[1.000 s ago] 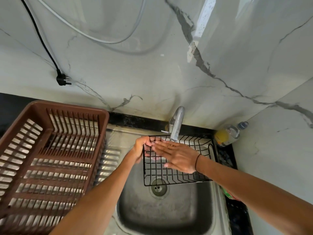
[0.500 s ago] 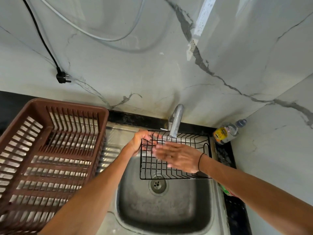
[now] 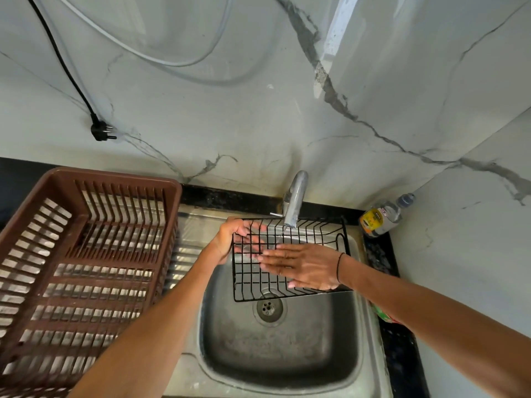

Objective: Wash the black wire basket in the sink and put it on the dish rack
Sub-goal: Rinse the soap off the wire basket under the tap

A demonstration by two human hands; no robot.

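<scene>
The basket (image 3: 290,259) is gripped at its left edge by the left hand (image 3: 235,239) under the tap (image 3: 296,199) (thin stream), so the flat, spread right hand (image 3: 304,267) can rub its wires.

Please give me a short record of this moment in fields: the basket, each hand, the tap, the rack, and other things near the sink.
basket: black wire basket held over the sink, under the tap
left hand: left hand grips the basket's left edge
right hand: right hand lies flat on the wires, fingers straight
tap: tap runs a thin stream onto the basket
rack: brown dish rack left of the sink, nothing in it
other: bottle in the right corner; black plug hangs on the wall
</scene>
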